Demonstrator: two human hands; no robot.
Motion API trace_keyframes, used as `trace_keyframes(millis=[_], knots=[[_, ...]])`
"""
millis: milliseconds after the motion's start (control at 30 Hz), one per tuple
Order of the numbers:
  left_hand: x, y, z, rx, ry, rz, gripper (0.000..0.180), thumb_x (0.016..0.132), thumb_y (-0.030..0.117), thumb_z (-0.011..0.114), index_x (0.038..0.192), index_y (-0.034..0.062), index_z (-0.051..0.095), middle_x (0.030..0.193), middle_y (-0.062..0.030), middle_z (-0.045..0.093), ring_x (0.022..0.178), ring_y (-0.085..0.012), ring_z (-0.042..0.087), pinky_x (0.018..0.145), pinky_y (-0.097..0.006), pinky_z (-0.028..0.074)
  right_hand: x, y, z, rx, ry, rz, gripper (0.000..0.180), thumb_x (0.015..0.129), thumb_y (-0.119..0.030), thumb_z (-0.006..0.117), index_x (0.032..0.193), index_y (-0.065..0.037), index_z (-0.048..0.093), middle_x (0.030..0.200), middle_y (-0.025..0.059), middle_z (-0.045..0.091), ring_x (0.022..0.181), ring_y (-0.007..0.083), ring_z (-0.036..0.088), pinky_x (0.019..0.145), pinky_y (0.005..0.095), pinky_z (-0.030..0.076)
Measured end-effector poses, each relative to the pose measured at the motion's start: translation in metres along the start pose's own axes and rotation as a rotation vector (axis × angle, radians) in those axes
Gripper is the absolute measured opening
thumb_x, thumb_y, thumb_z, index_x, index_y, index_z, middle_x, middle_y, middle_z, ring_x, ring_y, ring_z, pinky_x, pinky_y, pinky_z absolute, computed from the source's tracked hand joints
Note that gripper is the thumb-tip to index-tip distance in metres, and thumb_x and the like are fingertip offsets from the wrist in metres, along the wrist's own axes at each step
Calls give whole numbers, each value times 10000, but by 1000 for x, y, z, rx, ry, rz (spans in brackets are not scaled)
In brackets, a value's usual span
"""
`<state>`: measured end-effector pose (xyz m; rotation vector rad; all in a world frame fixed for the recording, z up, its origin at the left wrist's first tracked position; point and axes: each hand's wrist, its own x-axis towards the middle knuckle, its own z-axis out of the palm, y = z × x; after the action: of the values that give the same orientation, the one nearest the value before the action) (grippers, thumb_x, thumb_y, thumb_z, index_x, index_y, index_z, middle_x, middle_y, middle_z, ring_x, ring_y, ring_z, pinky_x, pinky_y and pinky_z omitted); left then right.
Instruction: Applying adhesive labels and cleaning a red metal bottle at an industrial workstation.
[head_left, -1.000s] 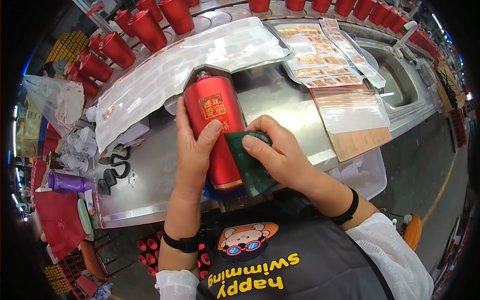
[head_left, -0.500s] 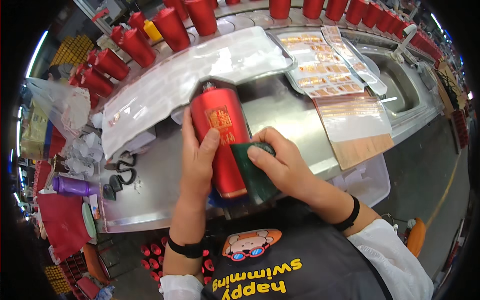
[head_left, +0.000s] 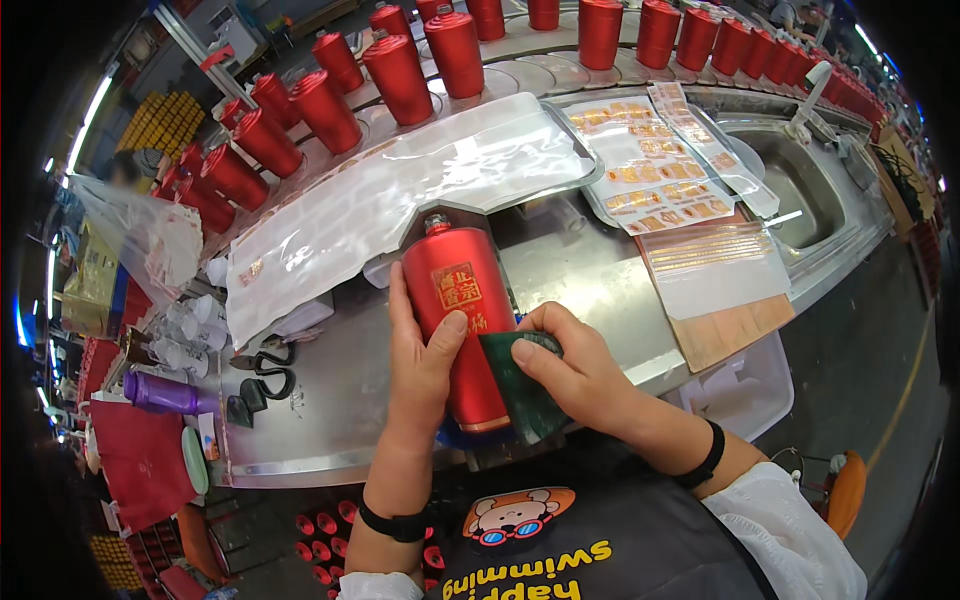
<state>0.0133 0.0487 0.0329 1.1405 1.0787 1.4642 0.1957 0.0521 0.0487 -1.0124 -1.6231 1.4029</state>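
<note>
A tall red bottle (head_left: 462,300) with a silver cap and a gold label lies tilted on the steel worktop (head_left: 590,285), neck pointing away from me. My left hand (head_left: 425,350) wraps its left side, thumb across the front. A dark green cloth pad (head_left: 522,395) is pinched in my right hand (head_left: 575,370) and pressed against the bottle's lower right side.
Rows of red bottles (head_left: 400,75) stand on the curved conveyor behind. A clear plastic sheet (head_left: 400,200) and sheets of gold labels (head_left: 650,170) lie on the worktop. A sink (head_left: 790,180) is at the right, scissors (head_left: 262,365) and a purple bottle (head_left: 165,393) at the left.
The bottle has stayed in my left hand with only a slight shift; my right hand with the green pad has slid a little along the bottle's lower right side.
</note>
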Motion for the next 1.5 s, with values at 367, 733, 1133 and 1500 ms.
trace_keyframes(millis=[367, 733, 1133, 1500], knots=[[-2, 1, 0, -75, -3, -4, 882, 895, 215, 636, 1501, -42, 49, 1434, -163, 347, 1236, -205, 446, 1042, -323, 376, 0, 1, 0, -10, -3, -8, 252, 925, -208, 566, 1015, 25, 533, 866, 181, 637, 811, 272, 627, 730, 370, 483], [0, 0, -1, 4, -20, -9, 873, 896, 218, 631, 1499, -44, 58, 1438, -163, 338, 1249, -205, 430, 1046, -326, 370, 0, 1, 0, -3, -5, -2, 258, 927, -215, 565, 1015, 25, 534, 869, 179, 638, 809, 258, 627, 723, 363, 484], [0, -2, -2, -81, -13, 28, 854, 895, 229, 618, 1497, -52, 81, 1472, -172, 309, 1316, -234, 377, 1090, -344, 316, 0, 1, -1, -10, -6, 6, 264, 926, -218, 569, 1024, 25, 535, 879, 180, 641, 810, 261, 629, 725, 364, 486], [-1, -4, -2, 3, 15, -11, 887, 850, 233, 634, 1497, -40, 92, 1426, -181, 348, 1256, -234, 427, 1051, -348, 370, 12, -20, -29, -340, 69, -311, 282, 901, -144, 592, 1148, -19, 538, 941, 177, 634, 833, 302, 637, 711, 360, 496]])
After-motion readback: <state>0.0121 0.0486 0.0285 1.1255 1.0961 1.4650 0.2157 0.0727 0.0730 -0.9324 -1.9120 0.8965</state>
